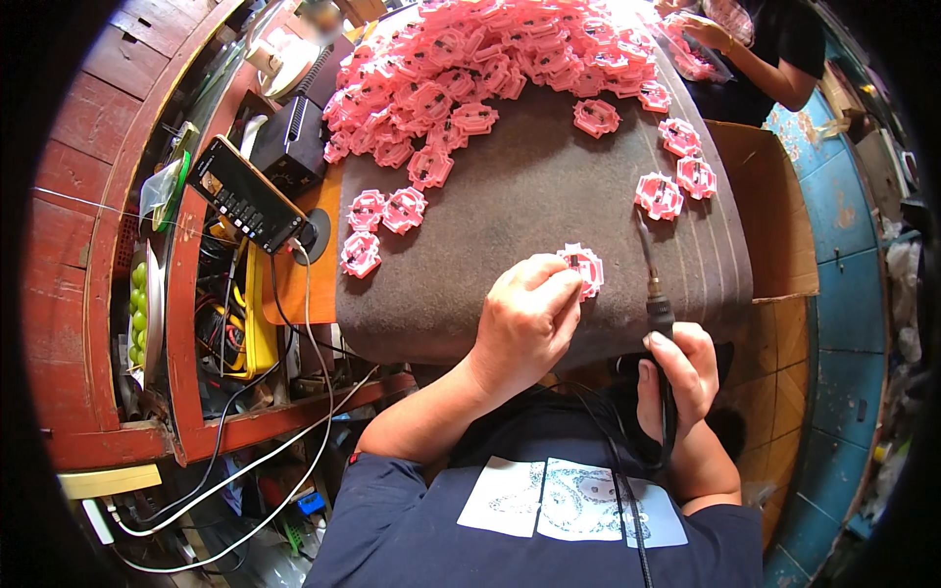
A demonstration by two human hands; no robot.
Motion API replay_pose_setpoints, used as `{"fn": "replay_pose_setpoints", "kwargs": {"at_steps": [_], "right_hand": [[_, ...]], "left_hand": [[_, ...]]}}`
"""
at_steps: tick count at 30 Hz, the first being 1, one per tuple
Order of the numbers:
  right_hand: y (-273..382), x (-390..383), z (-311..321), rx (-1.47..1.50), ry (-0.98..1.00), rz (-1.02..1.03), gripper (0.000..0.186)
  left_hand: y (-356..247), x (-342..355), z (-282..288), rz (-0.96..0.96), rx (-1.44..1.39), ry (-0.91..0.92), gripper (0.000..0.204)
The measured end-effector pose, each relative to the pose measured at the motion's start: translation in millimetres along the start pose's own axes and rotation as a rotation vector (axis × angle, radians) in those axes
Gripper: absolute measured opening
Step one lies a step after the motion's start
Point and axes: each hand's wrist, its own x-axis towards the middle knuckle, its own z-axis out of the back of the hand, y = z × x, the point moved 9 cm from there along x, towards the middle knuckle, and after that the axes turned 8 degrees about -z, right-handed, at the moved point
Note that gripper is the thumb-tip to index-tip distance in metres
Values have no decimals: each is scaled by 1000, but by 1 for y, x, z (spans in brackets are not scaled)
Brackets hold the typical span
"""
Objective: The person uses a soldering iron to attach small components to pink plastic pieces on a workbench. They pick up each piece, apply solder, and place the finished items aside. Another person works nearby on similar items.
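Note:
Between the thumb and fingers of my left hand is the edge of a pink plastic part with a dark piece in its middle, near the front of the dark work mat. My right hand grips a soldering iron by its black handle. The metal tip points away from me and is apart from the held part. Just beyond the tip sits another pink part, with two more close behind it. A cord trails from the iron down over my shirt.
A large heap of pink parts covers the far mat. Several lie at the left edge. A phone on a stand, a black box and cables are left. Another person's hand is far right, near a cardboard box.

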Motion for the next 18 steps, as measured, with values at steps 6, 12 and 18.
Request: {"fn": "replay_pose_setpoints", "kwargs": {"at_steps": [6,12,18], "right_hand": [[-22,14,-25,118,15,35,38],[-29,35,-52,-28,36,-86,58],[-29,38,-55,-84,54,-67,62]], "left_hand": [[1,-4,-2,3,-22,1,16],[0,0,0,-13,-17,-20,21],[0,-1,0,-7,-5,-15,22]]}}
